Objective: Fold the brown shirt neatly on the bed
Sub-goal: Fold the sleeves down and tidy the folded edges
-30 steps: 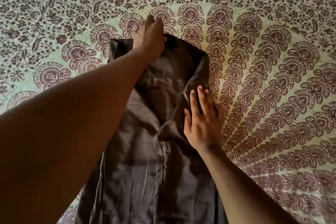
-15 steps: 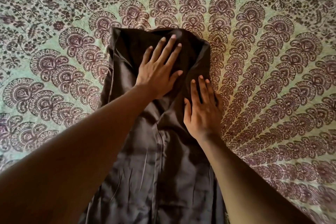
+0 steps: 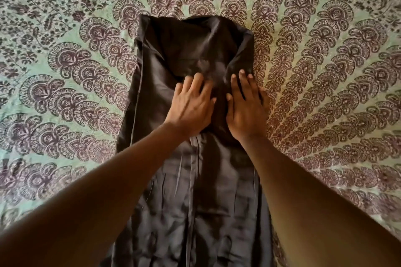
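- Head view: we see the brown shirt (image 3: 186,180) lying lengthwise on the bed cover (image 3: 65,93), a pale green sheet printed with dark fan-shaped motifs.
- The shirt's sides are folded inward, so it forms a long narrow strip running from the near edge of the view toward the far side of the bed.
- Our left hand (image 3: 192,107) lies flat on the shirt, just left of its centre line, fingers spread and slightly motion-blurred, clamped on nothing.
- Our right hand (image 3: 246,110) lies flat on the shirt's right folded edge, fingers straight and close together, gripping nothing.
- The two hands sit side by side, nearly touching, on the far half of the shirt.
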Tool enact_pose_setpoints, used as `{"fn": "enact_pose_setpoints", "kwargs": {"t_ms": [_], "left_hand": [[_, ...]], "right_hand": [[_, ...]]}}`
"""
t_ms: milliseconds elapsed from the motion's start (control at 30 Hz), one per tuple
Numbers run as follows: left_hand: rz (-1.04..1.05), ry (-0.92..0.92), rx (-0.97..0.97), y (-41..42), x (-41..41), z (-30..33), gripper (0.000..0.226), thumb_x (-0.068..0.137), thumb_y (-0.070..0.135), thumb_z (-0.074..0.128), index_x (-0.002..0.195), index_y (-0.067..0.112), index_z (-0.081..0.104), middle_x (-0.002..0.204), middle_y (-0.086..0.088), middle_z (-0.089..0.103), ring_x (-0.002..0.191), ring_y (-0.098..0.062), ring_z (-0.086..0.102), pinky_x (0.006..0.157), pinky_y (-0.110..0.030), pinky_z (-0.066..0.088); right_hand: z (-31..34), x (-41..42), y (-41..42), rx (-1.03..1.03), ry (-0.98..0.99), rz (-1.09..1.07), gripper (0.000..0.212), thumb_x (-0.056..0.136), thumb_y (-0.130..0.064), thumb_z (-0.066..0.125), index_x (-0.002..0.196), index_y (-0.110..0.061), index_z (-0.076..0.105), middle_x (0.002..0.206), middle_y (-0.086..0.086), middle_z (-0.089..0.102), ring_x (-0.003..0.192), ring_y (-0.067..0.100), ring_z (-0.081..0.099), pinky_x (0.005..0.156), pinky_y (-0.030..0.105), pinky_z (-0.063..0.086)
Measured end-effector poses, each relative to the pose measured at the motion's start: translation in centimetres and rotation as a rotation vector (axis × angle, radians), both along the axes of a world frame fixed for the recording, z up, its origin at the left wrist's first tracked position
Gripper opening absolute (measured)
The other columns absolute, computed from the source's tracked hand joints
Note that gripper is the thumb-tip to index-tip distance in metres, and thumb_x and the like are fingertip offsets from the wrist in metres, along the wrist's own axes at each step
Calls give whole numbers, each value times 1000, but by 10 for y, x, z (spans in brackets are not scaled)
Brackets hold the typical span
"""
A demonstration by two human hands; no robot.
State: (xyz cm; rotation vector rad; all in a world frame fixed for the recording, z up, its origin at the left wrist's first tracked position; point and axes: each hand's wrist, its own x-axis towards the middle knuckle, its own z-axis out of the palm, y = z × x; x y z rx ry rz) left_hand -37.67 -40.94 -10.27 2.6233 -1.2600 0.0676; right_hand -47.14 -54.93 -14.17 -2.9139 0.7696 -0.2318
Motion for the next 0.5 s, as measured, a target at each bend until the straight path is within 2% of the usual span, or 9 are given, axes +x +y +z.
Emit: {"fn": "enact_pose_setpoints", "kwargs": {"t_ms": [67, 167, 233, 333, 400, 500], "left_hand": [[-67, -41, -43, 15, -13, 3, 32, 102, 33, 47, 116, 9, 62, 115, -15, 58, 98, -35, 56, 79, -46, 44], [-94, -51, -61, 21, -25, 5, 34, 99, 35, 53, 123, 13, 61, 116, -12, 59, 99, -33, 56, 80, -45, 45], [-134, -59, 31, 28, -38, -1, 43, 94, 33, 59, 134, 16, 59, 125, -14, 59, 104, -35, 58, 82, -45, 48], [-89, 11, 90, 39, -49, -6, 48, 97, 36, 54, 143, 23, 55, 139, -11, 55, 113, -35, 57, 86, -47, 49], [-67, 55, 86, 43, -53, -5, 54, 100, 45, 48, 149, 25, 50, 145, -8, 51, 121, -33, 53, 91, -49, 46], [-86, 103, 152, 52, -62, -3, 75, 96, 62, 44, 158, 20, 36, 155, -6, 41, 136, -32, 44, 105, -50, 40]], "right_hand": [[9, -2, 1, 62, 21, 18, 53, 109, -40, 27, 158, -23, 38, 169, 1, 29, 157, 20, 24, 122, 48, 26], [22, -6, -2, 170, 75, 48, 53, 111, -35, 26, 161, -19, 32, 172, 3, 20, 160, 23, 12, 126, 49, 18], [32, -34, 9, 130, -2, 79, 54, 108, -32, 34, 156, -9, 40, 169, 11, 28, 158, 31, 21, 123, 54, 28], [37, -90, 45, 117, -78, 143, 53, 106, -34, 44, 148, -2, 51, 165, 16, 35, 154, 35, 30, 119, 53, 34], [37, -127, 69, 129, -42, 265, 51, 105, -33, 48, 144, -2, 55, 164, 16, 36, 154, 33, 31, 118, 52, 34], [33, -179, 100, 95, 78, 372, 52, 103, -36, 48, 145, -4, 55, 165, 14, 36, 154, 31, 32, 116, 51, 39]]}}
